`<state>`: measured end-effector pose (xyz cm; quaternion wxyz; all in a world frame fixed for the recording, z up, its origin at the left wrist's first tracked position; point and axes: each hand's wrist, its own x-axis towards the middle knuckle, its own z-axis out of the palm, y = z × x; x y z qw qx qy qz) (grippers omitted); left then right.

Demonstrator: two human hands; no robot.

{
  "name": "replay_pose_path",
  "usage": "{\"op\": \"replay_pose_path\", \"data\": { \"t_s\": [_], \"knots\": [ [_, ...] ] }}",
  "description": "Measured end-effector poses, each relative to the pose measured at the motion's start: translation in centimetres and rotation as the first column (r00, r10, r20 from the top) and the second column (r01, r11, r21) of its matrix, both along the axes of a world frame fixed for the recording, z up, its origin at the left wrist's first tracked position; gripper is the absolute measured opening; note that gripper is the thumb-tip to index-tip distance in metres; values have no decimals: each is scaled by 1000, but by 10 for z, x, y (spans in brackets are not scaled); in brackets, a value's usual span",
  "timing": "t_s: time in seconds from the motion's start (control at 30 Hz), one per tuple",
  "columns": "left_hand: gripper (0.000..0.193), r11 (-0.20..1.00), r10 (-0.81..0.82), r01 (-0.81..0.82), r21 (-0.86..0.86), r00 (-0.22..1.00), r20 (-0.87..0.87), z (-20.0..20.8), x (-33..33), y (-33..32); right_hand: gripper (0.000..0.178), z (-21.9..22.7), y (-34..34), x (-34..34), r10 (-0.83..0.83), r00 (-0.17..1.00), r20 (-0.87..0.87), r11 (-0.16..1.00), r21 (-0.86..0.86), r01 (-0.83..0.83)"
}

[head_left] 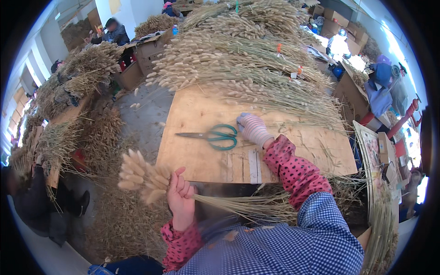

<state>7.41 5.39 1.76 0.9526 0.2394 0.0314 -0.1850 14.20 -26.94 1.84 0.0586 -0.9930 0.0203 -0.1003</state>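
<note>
My left hand [181,198] is bare and closed around a bunch of dried grass stems with fluffy pale heads [140,176]; the heads point left and the stems run right across my lap. My right hand [253,129] wears a knitted glove and rests on a plywood board [201,151], fingers touching the handles of green-handled scissors [211,136] that lie flat with blades pointing left. Whether the fingers are inside the handle loops I cannot tell.
A big heap of dried fluffy-headed grass [238,64] covers the board's far half. Straw piles [98,137] and cardboard boxes [149,55] lie to the left. Another person [112,31] sits at the back left. More boxes and bags [366,87] stand on the right.
</note>
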Motion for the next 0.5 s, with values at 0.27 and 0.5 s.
{"op": "replay_pose_path", "data": {
  "t_s": [0.27, 0.5],
  "knots": [
    [33, 994, 5, -6, 106, 1000, 12, 6, -4, -4, 18, 8, -16, -6, 36, 992, 124, 997, 61, -44],
    [32, 997, 1, -1, 76, 1000, 5, 1, -3, -5, 19, -18, -61, -18, -128, 982, 140, 922, -348, 170]
  ]
}}
